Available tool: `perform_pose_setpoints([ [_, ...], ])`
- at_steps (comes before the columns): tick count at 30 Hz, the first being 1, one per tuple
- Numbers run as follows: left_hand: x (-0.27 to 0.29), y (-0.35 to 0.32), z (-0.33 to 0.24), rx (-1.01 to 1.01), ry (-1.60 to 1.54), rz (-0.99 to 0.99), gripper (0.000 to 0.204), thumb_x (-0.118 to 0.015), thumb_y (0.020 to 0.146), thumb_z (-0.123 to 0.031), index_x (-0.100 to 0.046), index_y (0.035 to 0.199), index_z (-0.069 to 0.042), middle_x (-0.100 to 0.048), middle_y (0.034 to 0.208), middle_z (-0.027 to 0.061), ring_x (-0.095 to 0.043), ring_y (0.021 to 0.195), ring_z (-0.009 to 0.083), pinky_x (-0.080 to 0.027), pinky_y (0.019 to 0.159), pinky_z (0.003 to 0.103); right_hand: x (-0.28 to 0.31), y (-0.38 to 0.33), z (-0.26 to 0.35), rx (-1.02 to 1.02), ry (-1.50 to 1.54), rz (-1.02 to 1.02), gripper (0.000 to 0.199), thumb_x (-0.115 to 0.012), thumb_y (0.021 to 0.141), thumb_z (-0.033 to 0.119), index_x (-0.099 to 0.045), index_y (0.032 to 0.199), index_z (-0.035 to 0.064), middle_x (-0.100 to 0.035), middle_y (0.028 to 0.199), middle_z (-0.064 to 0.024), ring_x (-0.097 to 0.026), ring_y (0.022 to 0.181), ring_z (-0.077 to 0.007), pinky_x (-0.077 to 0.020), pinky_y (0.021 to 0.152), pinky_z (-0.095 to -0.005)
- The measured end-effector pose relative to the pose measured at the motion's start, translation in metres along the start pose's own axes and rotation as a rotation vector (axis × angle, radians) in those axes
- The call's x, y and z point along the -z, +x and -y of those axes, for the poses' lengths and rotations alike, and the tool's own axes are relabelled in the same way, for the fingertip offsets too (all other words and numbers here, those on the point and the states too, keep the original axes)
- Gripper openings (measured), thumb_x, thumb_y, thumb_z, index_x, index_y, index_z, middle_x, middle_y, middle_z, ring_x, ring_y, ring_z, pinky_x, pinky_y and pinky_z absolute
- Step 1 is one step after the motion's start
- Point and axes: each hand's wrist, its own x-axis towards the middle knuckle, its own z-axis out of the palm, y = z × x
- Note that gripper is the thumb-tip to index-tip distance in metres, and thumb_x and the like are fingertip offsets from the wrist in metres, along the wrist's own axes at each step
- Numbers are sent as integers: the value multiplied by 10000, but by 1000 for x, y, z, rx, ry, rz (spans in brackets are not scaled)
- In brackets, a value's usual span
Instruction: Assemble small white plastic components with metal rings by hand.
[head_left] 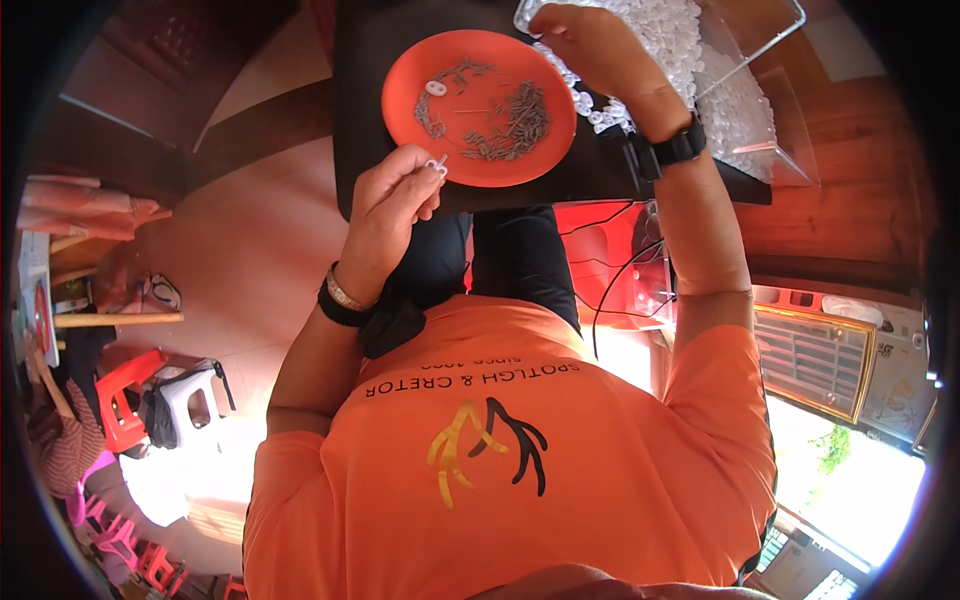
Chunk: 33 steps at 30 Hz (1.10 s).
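Observation:
My left hand (392,205) is at the near left rim of an orange plate (400,80). Between its thumb and fingertips it pinches a small white two-holed plastic piece (437,169), with a short grey pin showing at it. Many thin grey pins (515,125) lie loose on the plate, most of them on the right side. Another white two-holed piece (436,88) rests at the plate's left. Beyond the plate, my right hand (590,40) has its fingers curled together beside a heap of whitish plastic pieces (655,35); whatever is in them cannot be made out.
The plate stands on a black table (355,120). A second heap of small pale pieces (735,100) lies at the right, by clear panels with bright edges. Dark cables (625,265) hang below the table's right side. Plastic stools (130,405) stand at the far left.

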Motion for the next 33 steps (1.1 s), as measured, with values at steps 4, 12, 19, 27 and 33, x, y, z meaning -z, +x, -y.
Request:
perform_pose_setpoints([
  [4, -1, 1, 1, 1, 8, -4, 216, -505, 904, -208, -549, 788, -31, -512, 636, -5, -441, 572, 40, -317, 506, 191, 14, -27, -59, -24, 2, -34, 191, -589, 835, 210, -659, 955, 78, -673, 827, -115, -648, 767, -259, -498, 691, -344],
  [12, -1, 3, 3, -26, 35, -15, 214, -507, 909, -211, -547, 804, -29, -518, 646, 0, -454, 576, 48, -330, 512, 194, -10, -63, -68, -165, 143, 124, 241, -623, 810, 195, -650, 975, 21, -669, 860, -116, -648, 800, -222, -500, 738, -315],
  [19, -1, 3, 5, -36, 35, -9, 216, -506, 913, -211, -542, 809, -25, -518, 650, 2, -455, 577, 48, -335, 512, 193, -29, -58, -76, -168, -23, 106, 211, -605, 803, 190, -658, 956, 55, -671, 860, -126, -644, 806, -282, -497, 727, -360],
  [27, 0, 2, 5, -48, 18, -16, 211, -503, 912, -198, -537, 801, -22, -512, 648, 1, -454, 581, 48, -342, 516, 193, -27, -60, -68, -145, -87, 20, 210, -580, 809, 204, -656, 938, 57, -672, 847, -120, -638, 799, -300, -495, 734, -377],
  [33, 0, 2, 4, -60, 41, -10, 212, -502, 911, -199, -538, 798, -22, -514, 647, 3, -449, 576, 48, -340, 512, 196, -34, -56, -66, -189, -139, 63, 207, -566, 768, 175, -652, 915, 58, -661, 813, -136, -637, 797, -309, -496, 734, -386],
])
